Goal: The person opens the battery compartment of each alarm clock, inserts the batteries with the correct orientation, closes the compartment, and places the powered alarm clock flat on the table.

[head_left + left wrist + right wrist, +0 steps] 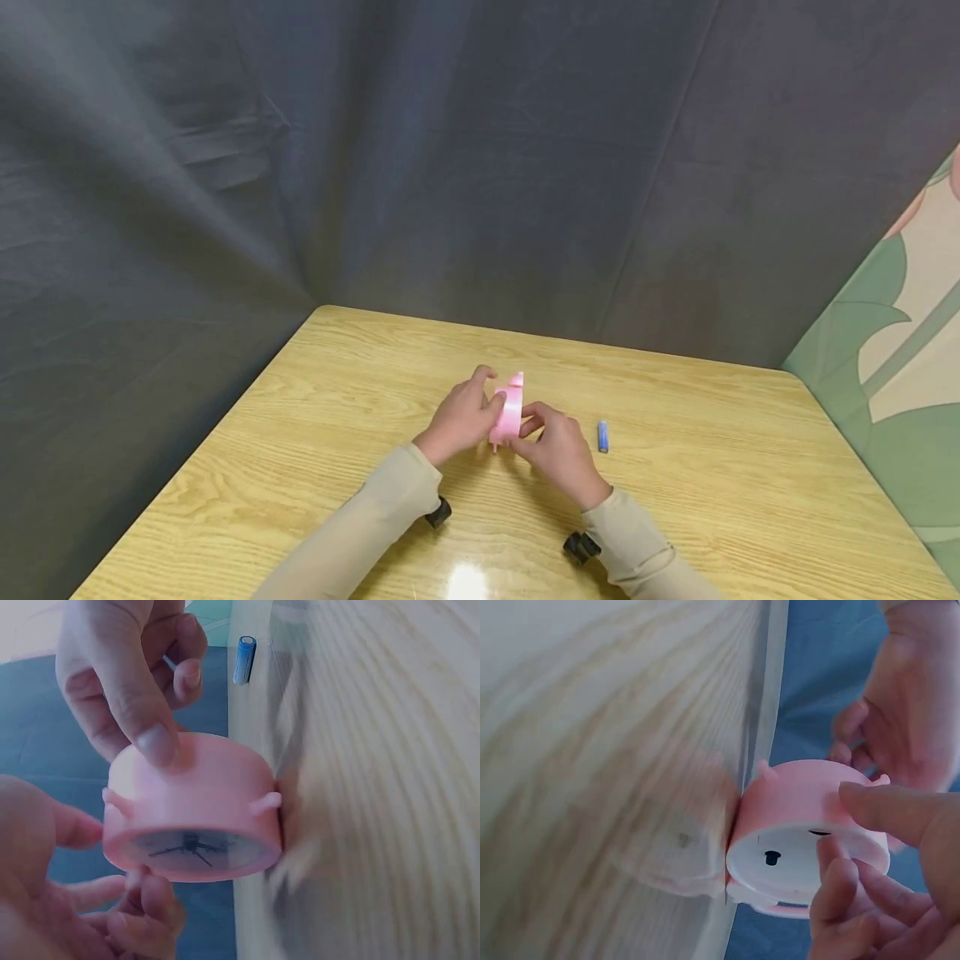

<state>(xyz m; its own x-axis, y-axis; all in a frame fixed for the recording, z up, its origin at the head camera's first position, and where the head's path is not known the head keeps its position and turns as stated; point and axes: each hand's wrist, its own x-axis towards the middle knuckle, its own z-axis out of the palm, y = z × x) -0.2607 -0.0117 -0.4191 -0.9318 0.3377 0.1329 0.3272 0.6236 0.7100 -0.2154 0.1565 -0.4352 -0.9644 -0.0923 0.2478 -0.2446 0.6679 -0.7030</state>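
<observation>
The clock point(510, 414) is on the worktop point(735, 467) between the two hands, its face point(187, 855) toward the left hand point(461, 417). Left fingers, partly curled, hold its front edge; the right hand point(558, 450), thumb on its side, bends its fingers against the back point(780, 874). A blue battery point(603, 437) lies to the right.

A table point(750, 475) with yellowish wood grain and rounded far corners spans the lower part of the head frame, a bright glare at bottom centre. Right of centre lies a blue battery point(603, 437), lengthwise up the frame. Near the centre, a pink clock point(509, 415) touches the tabletop, mirrored faintly in its surface.
</observation>
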